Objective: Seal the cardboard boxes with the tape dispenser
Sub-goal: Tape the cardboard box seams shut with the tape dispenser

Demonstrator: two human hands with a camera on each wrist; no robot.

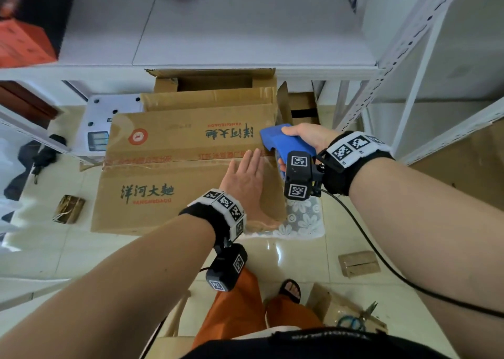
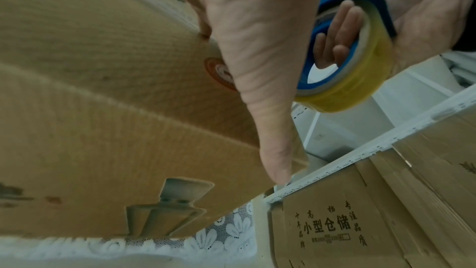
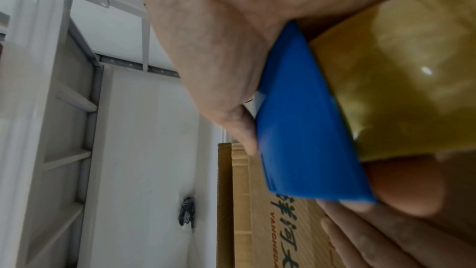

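Observation:
A large brown cardboard box [image 1: 169,173] with green printed characters lies on the floor, its two top flaps meeting at a centre seam [image 1: 152,161]. My left hand [image 1: 245,178] rests flat with straight fingers on the near flap by the seam's right end; its thumb [image 2: 273,156] hangs over the box's right edge. My right hand [image 1: 305,137] grips a blue tape dispenser [image 1: 286,140] with a yellowish tape roll [image 2: 360,72], held at the box's right end just above the seam. The dispenser [image 3: 304,129] and roll [image 3: 412,80] fill the right wrist view.
A second, open cardboard box [image 1: 212,86] stands behind the first under a white metal shelf [image 1: 245,45]. A white scale [image 1: 101,124] sits at left. A lace mat [image 1: 302,217], small brown packages [image 1: 358,263] and scissors [image 1: 354,320] lie on the tiled floor. Flattened cartons [image 2: 360,221] lean at right.

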